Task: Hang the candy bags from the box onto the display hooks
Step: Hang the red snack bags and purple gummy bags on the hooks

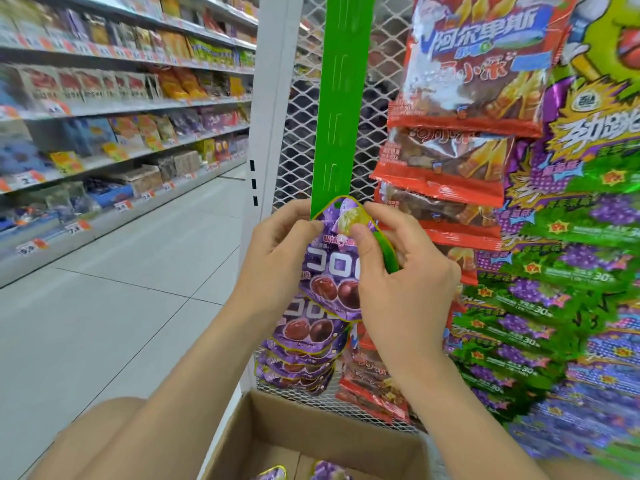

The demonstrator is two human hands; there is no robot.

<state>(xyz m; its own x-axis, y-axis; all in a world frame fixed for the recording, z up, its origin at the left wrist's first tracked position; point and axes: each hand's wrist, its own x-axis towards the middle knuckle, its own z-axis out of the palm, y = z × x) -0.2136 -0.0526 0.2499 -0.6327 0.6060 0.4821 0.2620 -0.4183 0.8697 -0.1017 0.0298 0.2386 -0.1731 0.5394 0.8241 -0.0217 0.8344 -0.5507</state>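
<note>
Nearest the camera sits the open brown cardboard box (pixel 332 441), at the foot of the display; two purple candy bags (pixel 329 471) show at its bottom edge, so stock remains to be hung.

At far left, stocked store shelves (pixel 121 109) run along a tiled aisle, blurred.

Moving right, the left hand (pixel 277 252) pinches the upper left edge of a purple grape-candy bag (pixel 334 271), thumb on its face, fingers behind. This bag is held against the lower end of the long green plastic hanging strip (pixel 341 98), which is fixed before a white wire mesh panel (pixel 304 133).

The right hand (pixel 405 271) pinches the bag's top, thumb pressed on the printed green grape, with a green tab of the strip between the fingers. Whether the hook is through the bag's hole cannot be told.

Below, several identical purple bags (pixel 301 358) already hang stacked on the strip. Above, its slots stand empty.

Further right, red snack bags (pixel 460 81) and green-and-purple bags (pixel 571 271) fill neighbouring strips.

Judgement: partly done; this bag mid-hanging.
</note>
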